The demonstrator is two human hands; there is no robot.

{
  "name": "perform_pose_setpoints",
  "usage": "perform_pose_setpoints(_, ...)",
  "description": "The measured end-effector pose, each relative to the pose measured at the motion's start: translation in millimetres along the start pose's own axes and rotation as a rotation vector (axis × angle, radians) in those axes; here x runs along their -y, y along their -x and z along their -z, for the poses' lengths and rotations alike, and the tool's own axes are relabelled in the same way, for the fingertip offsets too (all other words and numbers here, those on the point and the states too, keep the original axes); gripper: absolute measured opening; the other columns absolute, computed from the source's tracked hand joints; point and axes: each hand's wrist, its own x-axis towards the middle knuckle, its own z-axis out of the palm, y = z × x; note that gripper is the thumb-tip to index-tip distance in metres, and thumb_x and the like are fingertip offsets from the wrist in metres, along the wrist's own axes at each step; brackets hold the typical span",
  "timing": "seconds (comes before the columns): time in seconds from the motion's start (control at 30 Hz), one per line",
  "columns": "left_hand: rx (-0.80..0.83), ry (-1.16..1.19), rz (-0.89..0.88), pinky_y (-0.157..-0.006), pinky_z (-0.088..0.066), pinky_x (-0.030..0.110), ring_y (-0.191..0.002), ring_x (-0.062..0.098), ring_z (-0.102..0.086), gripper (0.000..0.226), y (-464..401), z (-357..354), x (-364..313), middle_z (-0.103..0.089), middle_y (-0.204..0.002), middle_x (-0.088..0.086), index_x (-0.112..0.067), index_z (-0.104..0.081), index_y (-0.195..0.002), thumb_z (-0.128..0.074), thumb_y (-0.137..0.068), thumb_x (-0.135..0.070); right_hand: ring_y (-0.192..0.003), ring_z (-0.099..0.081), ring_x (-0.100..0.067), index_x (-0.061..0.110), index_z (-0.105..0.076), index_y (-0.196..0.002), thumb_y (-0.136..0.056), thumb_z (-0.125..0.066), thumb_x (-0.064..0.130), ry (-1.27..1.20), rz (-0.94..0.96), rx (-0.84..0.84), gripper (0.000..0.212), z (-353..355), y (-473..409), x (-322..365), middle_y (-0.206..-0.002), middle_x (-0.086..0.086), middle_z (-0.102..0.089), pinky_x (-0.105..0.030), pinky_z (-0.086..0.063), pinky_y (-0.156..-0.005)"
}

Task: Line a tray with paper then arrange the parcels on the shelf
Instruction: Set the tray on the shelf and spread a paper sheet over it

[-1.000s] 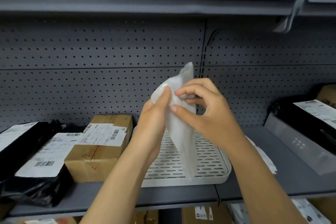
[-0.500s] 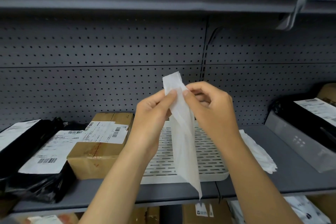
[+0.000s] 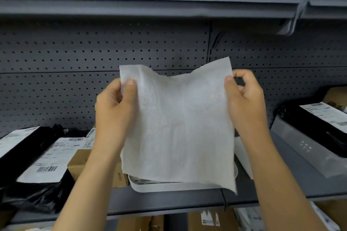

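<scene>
Fingers of the left hand (image 3: 114, 107) and right hand (image 3: 244, 99) pinch the paper's (image 3: 178, 127) top corners at frame centre. Spread flat, it likely readies for lining the tray (image 3: 169, 186) below.

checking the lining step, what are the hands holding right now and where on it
Both hands hold one white paper sheet spread open above the tray: left hand pinches its upper left corner, right hand its upper right edge.

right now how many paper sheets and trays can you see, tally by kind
paper sheets: 2, the held sheet and a spare sheet lying on the shelf
white tray: 1
total: 3
</scene>
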Motion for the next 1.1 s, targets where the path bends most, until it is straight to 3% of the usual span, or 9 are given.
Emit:
perform_pose_setpoints(0.1,-0.039,-0.094,-0.046,-0.064,-0.034,0.034,-0.069,0.019,-0.041,0.048,-5,3,2,-0.052,-0.076,0.024,0.007,-0.054,-0.091,-0.050,-0.100,-0.040,-0.051,-0.036,-0.017,0.025,-0.056,-0.100,-0.104,-0.047,0.032,0.087,0.029,-0.019,0.013,7,-5,-6,-0.062,-0.014,-0.046,-0.028,-0.033,-0.046)
perform_pose_setpoints(0.23,-0.102,-0.267,-0.078,-0.050,-0.024,0.023,-0.056,0.008,-0.028,0.042,-6,11,6,-0.036,-0.065,0.004,-0.005,-0.040,-0.073,-0.049,-0.101,-0.035,-0.049,-0.034,-0.013,0.025,-0.053,-0.100,-0.105,-0.042,0.031,0.249,0.082,-0.093,0.014,15,-10,-17,-0.048,0.012,-0.040,-0.034,-0.036,-0.050)
perform_pose_setpoints(0.37,-0.170,-0.407,-0.094,-0.052,-0.026,0.033,-0.055,0.020,-0.028,0.043,-4,18,10,-0.034,-0.059,0.002,-0.008,-0.039,-0.071,-0.049,-0.099,-0.038,-0.051,-0.039,-0.019,0.021,-0.052,-0.104,-0.105,-0.039,0.030,0.377,0.113,-0.145,0.016,20,-11,-23,-0.052,0.007,-0.041,-0.042,-0.044,-0.053)
perform_pose_setpoints(0.57,-0.179,-0.642,-0.047,-0.055,-0.032,0.033,-0.057,0.022,-0.047,0.039,-12,14,36,-0.052,-0.061,0.001,-0.014,-0.055,-0.076,-0.047,-0.099,-0.044,-0.055,-0.049,-0.023,0.020,-0.051,-0.105,-0.105,-0.040,0.031,0.498,0.074,-0.120,0.016,18,-18,-51,-0.058,-0.004,-0.053,-0.032,-0.036,-0.051)
perform_pose_setpoints(0.67,-0.146,-0.726,-0.016,-0.061,-0.038,0.035,-0.064,0.032,-0.052,0.039,-18,3,58,-0.056,-0.064,0.002,-0.014,-0.055,-0.076,-0.045,-0.099,-0.044,-0.058,-0.050,-0.023,0.022,-0.053,-0.107,-0.104,-0.041,0.031,0.571,0.024,-0.085,0.016,11,-22,-79,-0.061,-0.004,-0.055,-0.029,-0.031,-0.050)
perform_pose_setpoints(0.87,-0.013,-0.943,0.073,-0.060,-0.039,0.036,-0.065,0.037,-0.055,0.045,-26,-30,121,-0.053,-0.063,0.011,-0.009,-0.054,-0.070,-0.042,-0.099,-0.040,-0.079,-0.059,-0.035,0.020,-0.053,-0.114,-0.105,-0.037,0.033,0.689,-0.134,0.017,0.022,-8,-30,-144,-0.086,-0.008,-0.063,-0.039,-0.046,-0.063)
perform_pose_setpoints(1.1,0.178,-1.206,0.042,-0.066,-0.034,0.038,-0.088,0.044,-0.064,0.031,-27,-52,160,-0.067,-0.097,0.023,-0.012,-0.064,-0.110,-0.041,-0.105,-0.032,-0.087,-0.060,-0.035,0.020,-0.054,-0.114,-0.105,-0.040,0.035,0.814,-0.233,0.157,0.022,-22,-28,-190,-0.098,-0.010,-0.068,-0.040,-0.046,-0.068)
